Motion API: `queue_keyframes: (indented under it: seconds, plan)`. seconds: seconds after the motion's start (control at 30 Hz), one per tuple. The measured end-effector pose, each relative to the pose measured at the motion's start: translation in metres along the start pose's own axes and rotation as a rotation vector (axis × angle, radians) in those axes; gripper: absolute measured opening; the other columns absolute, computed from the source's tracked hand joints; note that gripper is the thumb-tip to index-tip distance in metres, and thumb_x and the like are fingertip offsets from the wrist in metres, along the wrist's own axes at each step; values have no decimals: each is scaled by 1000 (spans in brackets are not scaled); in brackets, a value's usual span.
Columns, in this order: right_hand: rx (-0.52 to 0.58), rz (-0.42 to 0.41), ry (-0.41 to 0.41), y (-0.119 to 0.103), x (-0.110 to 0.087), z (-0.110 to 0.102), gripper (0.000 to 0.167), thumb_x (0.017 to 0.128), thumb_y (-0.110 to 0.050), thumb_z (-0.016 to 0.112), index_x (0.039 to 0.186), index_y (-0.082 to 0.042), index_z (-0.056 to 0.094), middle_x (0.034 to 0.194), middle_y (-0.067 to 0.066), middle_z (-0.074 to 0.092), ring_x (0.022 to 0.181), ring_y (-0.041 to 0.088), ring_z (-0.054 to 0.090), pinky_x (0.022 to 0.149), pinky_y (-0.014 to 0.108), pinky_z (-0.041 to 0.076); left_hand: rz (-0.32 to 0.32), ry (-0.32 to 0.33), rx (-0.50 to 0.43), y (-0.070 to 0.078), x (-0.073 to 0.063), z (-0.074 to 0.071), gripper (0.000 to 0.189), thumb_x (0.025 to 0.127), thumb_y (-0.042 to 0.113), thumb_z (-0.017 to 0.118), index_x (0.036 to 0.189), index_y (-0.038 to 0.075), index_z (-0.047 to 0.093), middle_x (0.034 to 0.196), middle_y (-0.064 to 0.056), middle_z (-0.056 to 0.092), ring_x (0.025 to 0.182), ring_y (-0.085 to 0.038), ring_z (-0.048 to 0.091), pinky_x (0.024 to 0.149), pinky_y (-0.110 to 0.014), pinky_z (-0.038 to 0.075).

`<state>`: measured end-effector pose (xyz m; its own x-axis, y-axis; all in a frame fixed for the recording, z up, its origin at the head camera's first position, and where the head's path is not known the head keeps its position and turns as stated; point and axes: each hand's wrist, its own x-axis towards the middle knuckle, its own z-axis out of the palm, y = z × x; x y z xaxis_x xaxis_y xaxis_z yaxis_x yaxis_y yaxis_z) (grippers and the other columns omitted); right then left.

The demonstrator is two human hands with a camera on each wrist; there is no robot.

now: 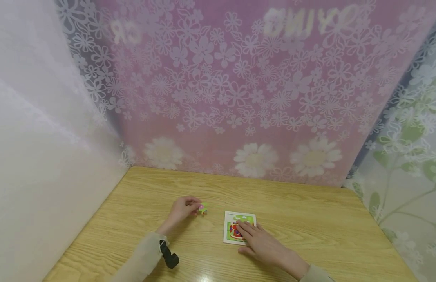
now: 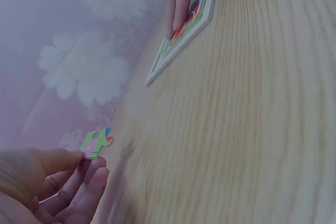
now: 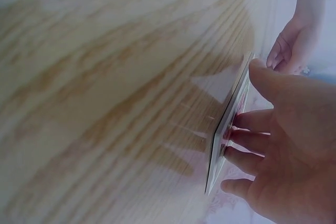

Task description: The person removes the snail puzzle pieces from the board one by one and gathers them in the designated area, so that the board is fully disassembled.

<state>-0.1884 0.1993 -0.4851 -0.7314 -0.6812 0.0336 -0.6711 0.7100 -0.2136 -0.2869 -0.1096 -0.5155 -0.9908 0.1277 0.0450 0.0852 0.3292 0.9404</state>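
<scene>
Between thumb and fingers my left hand (image 1: 183, 209) pinches a green jigsaw piece (image 2: 96, 144) with pink, blue and orange-red patches, held just above the table left of the puzzle. The square puzzle board (image 1: 226, 235) has a white frame and a green picture with a red and purple figure. My right hand (image 1: 265, 244) lies over its right side, straight fingertips touching the picture and covering part of it. In the right wrist view, the board (image 3: 214, 157) shows edge-on beneath those fingers. An upper-left part of the picture, by the frame, looks pale.
The wooden table (image 1: 309, 219) has a light grain. A pink flowered curtain (image 1: 218, 98) hangs along its back edge, with pale sheets at the left and right. A black strap with a small device (image 1: 169, 256) sits on my left wrist.
</scene>
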Motion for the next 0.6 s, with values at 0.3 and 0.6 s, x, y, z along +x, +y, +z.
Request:
queue_keyframes:
  seconds: [0.3, 0.6]
  plan:
    - [13, -1, 16, 3, 0, 4, 65, 104, -42, 54, 149, 4, 45, 157, 19, 40, 140, 42, 44, 111, 63, 36, -48, 46, 23, -11, -5, -25, 14, 97, 5, 67, 106, -3, 74, 86, -11, 73, 71, -20, 71, 63, -30, 61]
    - [27, 2, 17, 4, 0, 4, 66, 104, -43, 53, 149, 4, 45, 158, 19, 40, 141, 42, 43, 112, 63, 35, -64, 95, 70, -25, -6, -46, 13, 97, 8, 69, 105, 0, 75, 83, -8, 72, 70, -16, 70, 63, -29, 61]
